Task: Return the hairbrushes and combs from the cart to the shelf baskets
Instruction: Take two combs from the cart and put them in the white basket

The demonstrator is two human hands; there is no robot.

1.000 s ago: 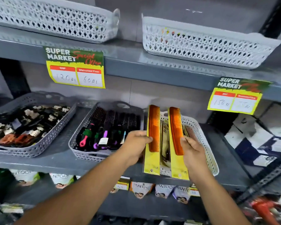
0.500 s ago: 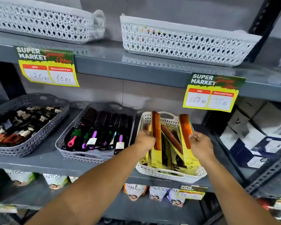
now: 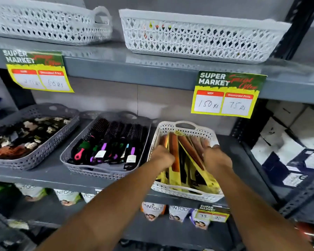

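Each grip is clamped on a carded orange comb: left hand, right hand, both inside the white lattice plastic basket on the grey shelf. At nine o'clock sits a grey perforated basket of black hairbrushes; packed yellow comb cards crowd between the hands.

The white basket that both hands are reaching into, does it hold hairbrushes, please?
No, the white basket holds orange combs on yellow cards; the hairbrushes lie in the grey basket beside it.
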